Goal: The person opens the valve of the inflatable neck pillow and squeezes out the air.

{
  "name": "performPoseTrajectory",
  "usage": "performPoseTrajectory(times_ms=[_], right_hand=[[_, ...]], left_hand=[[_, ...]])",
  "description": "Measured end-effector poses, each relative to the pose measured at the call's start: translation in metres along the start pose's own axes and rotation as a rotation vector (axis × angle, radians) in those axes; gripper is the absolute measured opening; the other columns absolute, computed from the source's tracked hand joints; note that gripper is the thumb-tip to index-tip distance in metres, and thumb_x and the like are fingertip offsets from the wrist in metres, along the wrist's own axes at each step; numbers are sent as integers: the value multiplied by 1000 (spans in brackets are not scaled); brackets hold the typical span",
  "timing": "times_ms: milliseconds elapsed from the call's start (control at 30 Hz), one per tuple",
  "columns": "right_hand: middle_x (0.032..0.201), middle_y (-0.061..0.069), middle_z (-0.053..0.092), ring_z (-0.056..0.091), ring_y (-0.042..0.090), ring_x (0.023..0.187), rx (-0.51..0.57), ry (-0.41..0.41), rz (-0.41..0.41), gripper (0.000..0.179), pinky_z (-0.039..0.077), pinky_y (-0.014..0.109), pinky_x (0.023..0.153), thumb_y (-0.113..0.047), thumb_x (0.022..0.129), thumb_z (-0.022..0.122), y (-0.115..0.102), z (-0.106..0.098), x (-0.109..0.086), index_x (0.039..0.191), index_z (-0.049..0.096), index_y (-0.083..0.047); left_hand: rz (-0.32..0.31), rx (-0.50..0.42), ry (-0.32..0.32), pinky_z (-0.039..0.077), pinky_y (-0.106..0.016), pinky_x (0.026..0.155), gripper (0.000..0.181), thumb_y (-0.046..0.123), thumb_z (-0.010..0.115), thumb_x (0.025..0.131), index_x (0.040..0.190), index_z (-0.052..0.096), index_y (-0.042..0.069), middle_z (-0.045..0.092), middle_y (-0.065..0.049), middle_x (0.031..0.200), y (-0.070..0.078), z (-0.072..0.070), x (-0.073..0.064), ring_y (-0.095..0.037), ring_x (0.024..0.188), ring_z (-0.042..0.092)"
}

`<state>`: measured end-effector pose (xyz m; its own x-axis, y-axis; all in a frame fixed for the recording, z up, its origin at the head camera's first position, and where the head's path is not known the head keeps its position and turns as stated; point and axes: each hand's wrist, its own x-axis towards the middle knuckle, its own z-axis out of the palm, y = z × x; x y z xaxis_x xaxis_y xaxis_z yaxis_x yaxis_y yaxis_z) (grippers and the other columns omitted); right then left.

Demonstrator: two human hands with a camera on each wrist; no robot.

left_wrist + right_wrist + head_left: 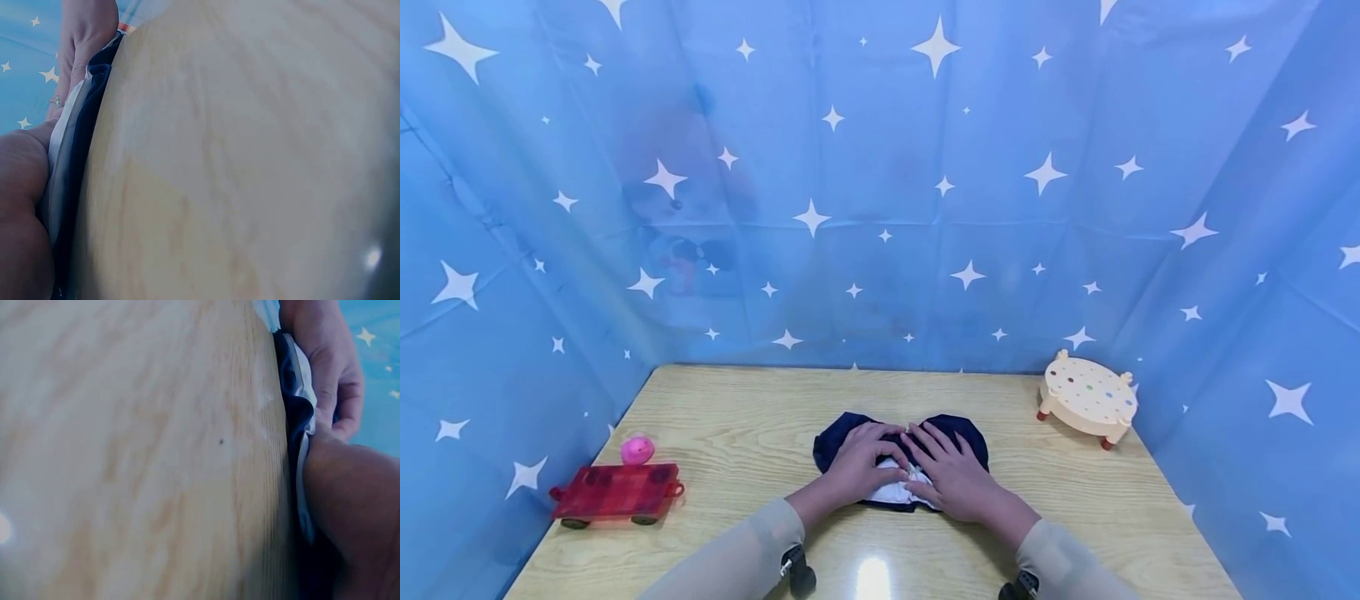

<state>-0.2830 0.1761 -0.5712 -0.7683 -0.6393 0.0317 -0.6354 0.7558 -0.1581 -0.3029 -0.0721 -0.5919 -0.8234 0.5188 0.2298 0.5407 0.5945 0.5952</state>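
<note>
A dark navy cloth item with a white inner part lies low on the table in the middle of the head view; its exact kind is hard to tell. My left hand rests on its left half, fingers bent over the navy cloth and thumb apart from them by the white part. On the right half, my right hand lies with fingers spread, its thumb touching the white part. Both hands nearly meet in the centre and hide much of the cloth. In the wrist views, the navy edge shows flat against the tabletop under the hands.
At the left table edge stands a red translucent toy wagon with dark wheels, a small pink toy behind it. A cream toy table with coloured dots stands at the back right. A blue starry curtain surrounds the wooden table.
</note>
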Motion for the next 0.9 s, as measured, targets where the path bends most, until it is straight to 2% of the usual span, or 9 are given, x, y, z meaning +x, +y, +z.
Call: performPoseTrajectory(times_ms=[400,733,833,900], right_hand=[[183,9,23,18,40,168,3,-13,19,75,24,78,123,-64,115,43,-1,0,-2,175,37,-20],[183,11,24,20,42,167,-3,-10,1,74,27,78,122,-61,116,44,-2,-1,0,174,38,-16],[182,10,25,21,42,167,1,7,4,74,26,78,123,-62,115,44,-2,1,-1,174,39,-17],[181,11,28,23,42,166,40,41,4,74,25,79,122,-62,114,48,-1,4,-3,172,42,-17]], left_hand=[[13,-21,3,31,-59,126,12,37,86,98,93,78,45,56,12,161,1,1,0,-22,151,47],[-2,-16,-4,30,-60,127,13,35,87,98,93,79,44,57,9,162,4,-2,0,-25,153,45],[4,-10,7,30,-60,127,13,34,87,97,93,80,43,58,9,161,4,0,0,-26,153,46],[4,-15,15,30,-60,127,12,34,88,97,93,80,43,58,9,160,3,2,-1,-27,153,46]])
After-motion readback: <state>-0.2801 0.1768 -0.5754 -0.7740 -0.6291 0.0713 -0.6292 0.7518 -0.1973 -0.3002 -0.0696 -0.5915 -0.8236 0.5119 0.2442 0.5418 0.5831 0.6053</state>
